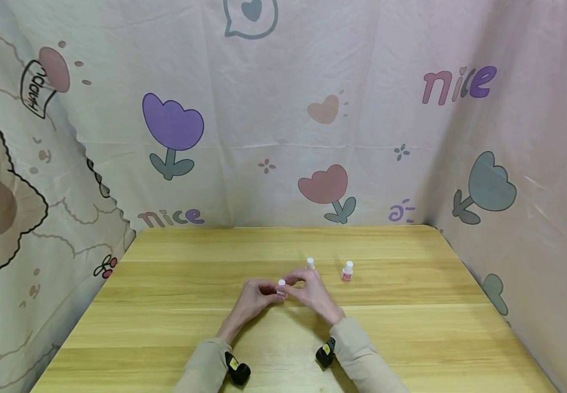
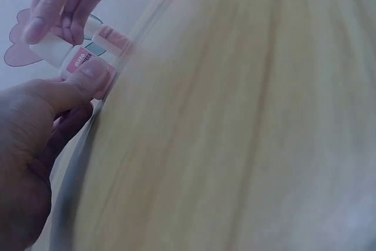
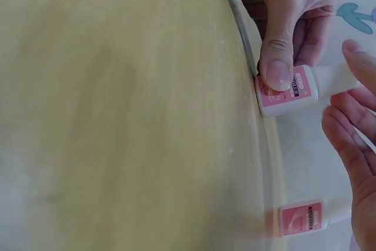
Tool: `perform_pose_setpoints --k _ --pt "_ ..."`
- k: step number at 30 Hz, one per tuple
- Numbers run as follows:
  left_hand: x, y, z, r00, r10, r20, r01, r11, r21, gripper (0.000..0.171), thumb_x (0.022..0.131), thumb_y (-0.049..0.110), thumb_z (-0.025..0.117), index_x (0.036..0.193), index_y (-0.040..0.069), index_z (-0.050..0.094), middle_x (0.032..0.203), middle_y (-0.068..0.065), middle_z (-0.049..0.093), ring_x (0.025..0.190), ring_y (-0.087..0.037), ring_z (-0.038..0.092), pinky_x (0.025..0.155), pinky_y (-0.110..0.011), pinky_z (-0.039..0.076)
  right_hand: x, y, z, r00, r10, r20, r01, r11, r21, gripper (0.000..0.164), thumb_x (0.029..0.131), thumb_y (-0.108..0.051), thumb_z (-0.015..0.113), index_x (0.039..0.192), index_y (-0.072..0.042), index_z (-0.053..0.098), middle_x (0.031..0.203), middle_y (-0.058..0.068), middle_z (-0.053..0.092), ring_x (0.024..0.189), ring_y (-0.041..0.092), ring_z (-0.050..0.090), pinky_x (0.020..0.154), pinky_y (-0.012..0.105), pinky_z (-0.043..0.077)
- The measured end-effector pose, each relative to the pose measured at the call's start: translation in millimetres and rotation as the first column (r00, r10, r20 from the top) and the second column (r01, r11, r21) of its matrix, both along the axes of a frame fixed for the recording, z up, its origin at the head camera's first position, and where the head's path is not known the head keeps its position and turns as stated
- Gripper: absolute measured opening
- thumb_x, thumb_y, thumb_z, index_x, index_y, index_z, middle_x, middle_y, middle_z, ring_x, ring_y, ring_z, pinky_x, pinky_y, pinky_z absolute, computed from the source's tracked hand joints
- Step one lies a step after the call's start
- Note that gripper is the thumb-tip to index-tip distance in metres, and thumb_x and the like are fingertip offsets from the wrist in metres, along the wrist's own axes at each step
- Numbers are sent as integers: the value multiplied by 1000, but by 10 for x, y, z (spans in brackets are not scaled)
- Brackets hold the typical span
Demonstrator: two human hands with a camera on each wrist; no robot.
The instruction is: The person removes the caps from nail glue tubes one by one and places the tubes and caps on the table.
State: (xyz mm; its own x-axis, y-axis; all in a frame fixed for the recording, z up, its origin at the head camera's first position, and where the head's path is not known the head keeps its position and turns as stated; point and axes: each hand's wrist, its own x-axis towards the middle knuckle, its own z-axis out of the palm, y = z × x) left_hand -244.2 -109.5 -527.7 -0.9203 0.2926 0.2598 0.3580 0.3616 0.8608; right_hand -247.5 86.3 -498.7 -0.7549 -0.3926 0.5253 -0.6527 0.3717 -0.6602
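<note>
A small white glue bottle (image 3: 305, 99) with a pink label stands upright on the wooden table, between both hands. My left hand (image 1: 253, 301) grips its body, the thumb pressed across the label. At its white cap (image 3: 333, 79) is my right hand (image 1: 311, 289), thumb on one side and fingers on the other, pinching it. A second glue bottle (image 2: 110, 39) of the same kind stands just behind my right hand, partly hidden by it in the head view. Farther right is a third glue bottle (image 1: 347, 272), upright with its white cap on.
The wooden table (image 1: 165, 262) reaches to a patterned curtain (image 1: 264, 120) at the back and sides. Black wrist cameras (image 1: 237, 371) are strapped over the beige sleeves (image 1: 362, 349) of both arms.
</note>
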Motion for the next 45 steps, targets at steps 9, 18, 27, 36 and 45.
perform_pose_setpoints --k 9,18,27,36,45 --pt "-6 11 -15 1000 7 -11 -7 1000 2 12 80 12 85 91 12 81 85 -3 80 75 -2 70 70 -19 55 -14 -39 6 1000 3 -19 -3 1000 -18 7 82 -9 82 85 -6 77 79 6 75 69 7 66 67 28 59" --pt "-8 -8 -19 1000 3 -19 -3 1000 -9 12 80 11 85 91 11 81 85 -4 80 76 0 69 72 -19 55 -19 -47 5 1000 27 -12 -27 1000 8 6 85 -8 79 88 -4 77 82 7 75 72 8 66 69 29 59" --pt "-2 -18 -9 999 10 -48 -10 1000 -4 13 79 13 86 91 13 81 87 -2 80 77 -3 70 73 -19 56 8 -67 14 987 -50 151 49 999 8 16 82 -14 83 92 -6 74 84 6 74 76 8 66 74 32 60" --pt "0 -24 -11 999 6 -50 -6 1000 -3 12 79 13 85 91 14 81 86 -2 80 76 -4 70 72 -19 55 -4 -76 -5 997 -7 79 8 1000 -12 9 82 -3 80 90 -2 76 83 10 75 72 11 66 69 27 58" --pt "2 -37 -13 1000 12 -26 -12 1000 -10 12 80 14 85 92 14 81 87 -2 80 75 -2 69 71 -19 55 -3 -63 -2 993 15 118 -15 1000 -2 11 84 -7 79 95 -4 76 85 7 74 74 6 63 72 27 57"
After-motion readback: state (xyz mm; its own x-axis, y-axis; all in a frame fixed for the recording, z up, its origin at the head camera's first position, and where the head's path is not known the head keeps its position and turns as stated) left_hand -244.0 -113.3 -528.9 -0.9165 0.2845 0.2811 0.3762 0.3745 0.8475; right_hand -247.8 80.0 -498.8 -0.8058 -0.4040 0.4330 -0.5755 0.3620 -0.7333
